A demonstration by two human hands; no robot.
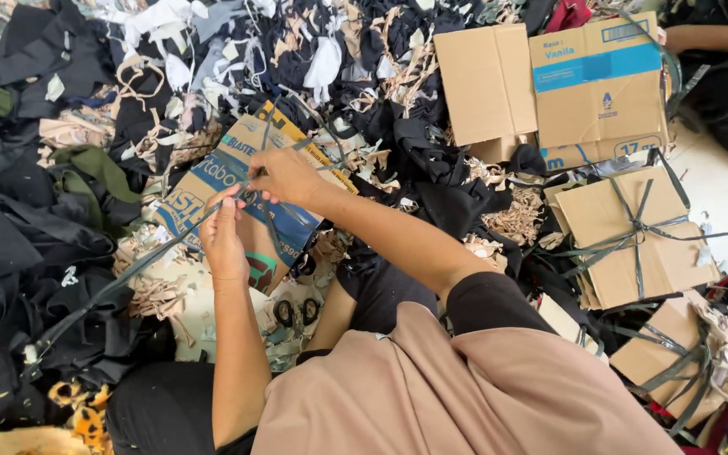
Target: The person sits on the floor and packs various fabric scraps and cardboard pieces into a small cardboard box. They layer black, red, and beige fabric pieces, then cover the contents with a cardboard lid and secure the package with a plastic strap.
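My left hand (223, 232) and my right hand (286, 174) meet over a folded cardboard bundle with blue printing (212, 173) that lies on the scrap pile. Both hands pinch a dark green fabric strip (128, 274) that crosses the bundle. The strip's long end trails down and to the left across the scraps. Another part of the strip runs from my right hand toward the upper right. A pair of black-handled scissors (295, 312) lies just below the bundle, near my knee.
Black, white and tan fabric scraps (61, 101) cover the floor. Flattened cardboard boxes (549, 84) lie at the upper right. Tied cardboard bundles (634, 232) sit at the right, with another below (676, 354). Another person's arm (709, 38) shows at the top right corner.
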